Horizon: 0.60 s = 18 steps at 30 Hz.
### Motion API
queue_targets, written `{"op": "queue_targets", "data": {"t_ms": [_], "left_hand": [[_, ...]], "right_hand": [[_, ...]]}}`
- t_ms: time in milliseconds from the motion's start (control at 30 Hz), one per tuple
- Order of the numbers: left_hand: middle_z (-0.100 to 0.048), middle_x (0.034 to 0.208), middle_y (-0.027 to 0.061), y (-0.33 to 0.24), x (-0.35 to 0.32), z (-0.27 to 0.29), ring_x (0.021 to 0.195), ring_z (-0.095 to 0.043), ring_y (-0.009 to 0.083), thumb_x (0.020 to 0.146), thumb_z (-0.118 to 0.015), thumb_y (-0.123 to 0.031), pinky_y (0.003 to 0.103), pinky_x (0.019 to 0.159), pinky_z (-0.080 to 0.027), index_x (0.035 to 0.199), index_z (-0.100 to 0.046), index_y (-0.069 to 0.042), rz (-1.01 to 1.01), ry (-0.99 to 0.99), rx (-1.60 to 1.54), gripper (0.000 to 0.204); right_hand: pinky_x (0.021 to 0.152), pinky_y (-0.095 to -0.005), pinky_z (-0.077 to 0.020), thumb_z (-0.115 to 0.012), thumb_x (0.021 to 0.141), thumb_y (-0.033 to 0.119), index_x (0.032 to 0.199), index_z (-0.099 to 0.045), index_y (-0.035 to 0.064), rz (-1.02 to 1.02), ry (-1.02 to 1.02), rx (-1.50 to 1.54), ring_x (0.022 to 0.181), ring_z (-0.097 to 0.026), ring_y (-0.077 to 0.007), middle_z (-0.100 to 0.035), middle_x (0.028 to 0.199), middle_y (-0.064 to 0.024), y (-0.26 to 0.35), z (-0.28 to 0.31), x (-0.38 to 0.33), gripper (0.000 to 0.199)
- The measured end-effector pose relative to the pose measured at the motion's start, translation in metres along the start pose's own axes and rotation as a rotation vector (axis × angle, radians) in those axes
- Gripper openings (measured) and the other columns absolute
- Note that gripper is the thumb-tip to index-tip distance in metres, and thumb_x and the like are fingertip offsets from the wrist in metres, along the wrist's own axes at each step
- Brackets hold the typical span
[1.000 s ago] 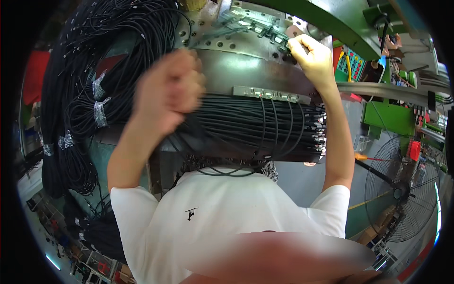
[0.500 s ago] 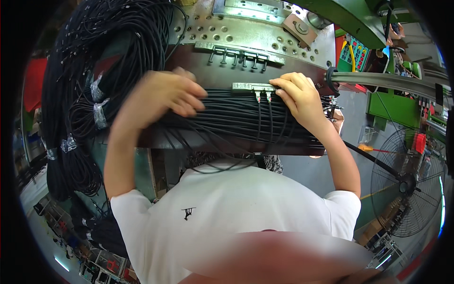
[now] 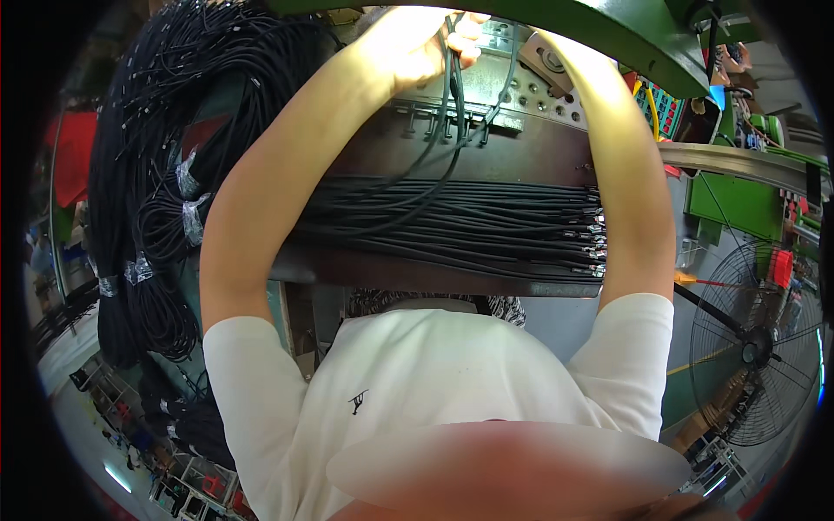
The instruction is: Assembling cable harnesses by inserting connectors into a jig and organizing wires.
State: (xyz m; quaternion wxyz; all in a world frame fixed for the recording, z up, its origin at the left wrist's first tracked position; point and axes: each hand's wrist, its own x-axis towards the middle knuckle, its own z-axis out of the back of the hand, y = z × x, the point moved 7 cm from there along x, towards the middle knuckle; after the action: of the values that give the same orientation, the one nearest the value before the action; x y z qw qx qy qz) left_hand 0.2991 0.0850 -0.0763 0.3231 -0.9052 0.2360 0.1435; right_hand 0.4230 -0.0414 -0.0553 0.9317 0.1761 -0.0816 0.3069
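Note:
My left hand [image 3: 434,52] is raised at the top of the view, its fingers closed round a few black cables [image 3: 455,108]. Those cables hang down from it toward the bundle on the bench. My right forearm [image 3: 612,113] reaches up under the green machine arm, which hides the right hand. Below my hands lies a dark metal bar with a row of black pins [image 3: 504,122], partly covered by the cables and my left arm. A flat bundle of black cables [image 3: 486,221] stretches along the bench, with metal-tipped ends [image 3: 597,233] at the right.
Large coils of black cable [image 3: 113,200], tied with clear wrap, fill the left side. The green machine arm [image 3: 599,35] spans the top above a perforated metal plate [image 3: 530,91]. A rail [image 3: 721,156] and a caged fan [image 3: 754,347] are at the right.
Both hands have moved away from me, up to the machine. The small metal bar with two plugs, gripped by my right hand before, is out of sight. My left hand has closed on cables.

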Motion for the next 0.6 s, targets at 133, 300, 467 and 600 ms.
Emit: {"op": "queue_targets", "data": {"t_ms": [133,300,467,600], "left_hand": [[-0.029,0.061,-0.0058,0.008,-0.008,-0.019,0.048,-0.026,0.0051,0.099,-0.04,-0.018,0.018,0.045,-0.032,0.086,-0.048,-0.002,0.011,0.053,0.148,0.022],[-0.065,0.078,0.0084,-0.012,-0.025,-0.001,0.065,-0.063,0.0128,0.098,-0.043,-0.031,0.028,0.067,-0.056,0.1,-0.061,0.002,-0.079,-0.083,0.7,0.038],[-0.062,0.072,0.0065,-0.013,-0.014,-0.009,0.059,-0.06,0.0117,0.099,-0.041,-0.023,0.025,0.061,-0.054,0.099,-0.059,0.004,-0.114,0.057,0.623,0.033],[-0.064,0.075,0.0065,-0.02,-0.019,0.011,0.061,-0.061,0.0116,0.099,-0.038,-0.029,0.027,0.059,-0.054,0.097,-0.061,0.001,-0.067,-0.104,0.723,0.038]], "right_hand": [[0.073,-0.0403,-0.0482,-0.053,0.086,0.014,0.102,-0.062,0.0003,0.045,-0.029,-0.057,0.086,-0.06,-0.0327,-0.064,0.096,-0.0188,0.02,0.03,-0.059,0.022],[0.074,-0.04,-0.0483,-0.054,0.084,0.01,0.1,-0.063,0.0018,0.102,-0.044,-0.141,0.087,-0.061,-0.0328,-0.064,0.094,-0.018,0.033,0.027,-0.075,0.021],[0.075,-0.0398,-0.0484,-0.055,0.081,0.007,0.098,-0.064,0.0034,0.126,-0.056,-0.23,0.087,-0.061,-0.0329,-0.065,0.092,-0.0173,-0.008,0.001,-0.051,0.02],[0.076,-0.0396,-0.0485,-0.056,0.078,0.004,0.097,-0.064,0.0046,0.168,-0.078,-0.289,0.087,-0.061,-0.033,-0.065,0.091,-0.0167,-0.013,-0.001,-0.053,0.021]]}}
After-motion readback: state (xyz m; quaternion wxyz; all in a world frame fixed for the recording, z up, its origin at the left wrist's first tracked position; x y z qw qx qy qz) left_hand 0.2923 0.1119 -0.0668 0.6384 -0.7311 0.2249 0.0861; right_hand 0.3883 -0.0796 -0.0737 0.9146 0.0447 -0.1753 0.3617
